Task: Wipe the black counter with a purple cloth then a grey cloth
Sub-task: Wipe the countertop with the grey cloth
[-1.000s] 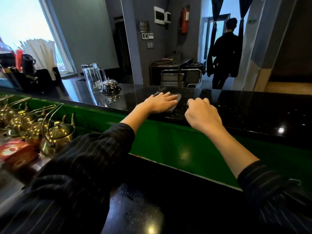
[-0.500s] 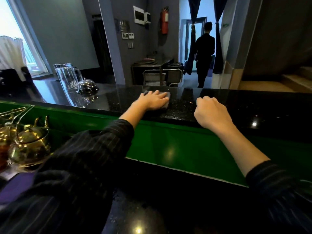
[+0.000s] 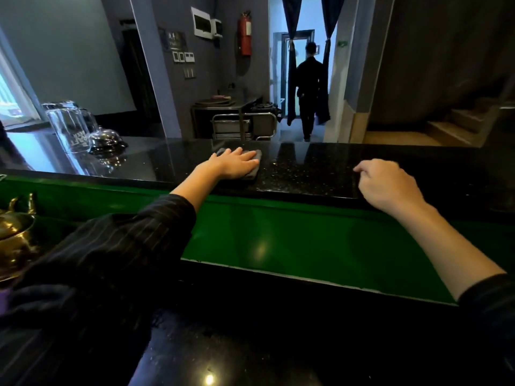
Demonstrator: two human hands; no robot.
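The black counter (image 3: pixel 306 168) is a glossy speckled top above a green panel. A dark grey cloth (image 3: pixel 257 155) lies on it. My left hand (image 3: pixel 234 164) presses flat on the cloth with fingers stretched out, covering most of it. My right hand (image 3: pixel 390 185) rests at the counter's near edge further right, fingers curled with nothing in them. A sliver of something purple (image 3: pixel 3 299) shows at the left edge; I cannot tell whether it is the purple cloth.
A glass pitcher (image 3: pixel 69 126) and a metal bell (image 3: pixel 106 137) stand on the counter to the left. A brass teapot (image 3: pixel 14 235) sits low left. A lower black worktop (image 3: pixel 250 344) lies below. A person (image 3: pixel 309 87) stands in the far doorway.
My left hand has slid the grey cloth rightward along the counter, away from the bell. My right hand has also moved right along the edge. The view has turned right.
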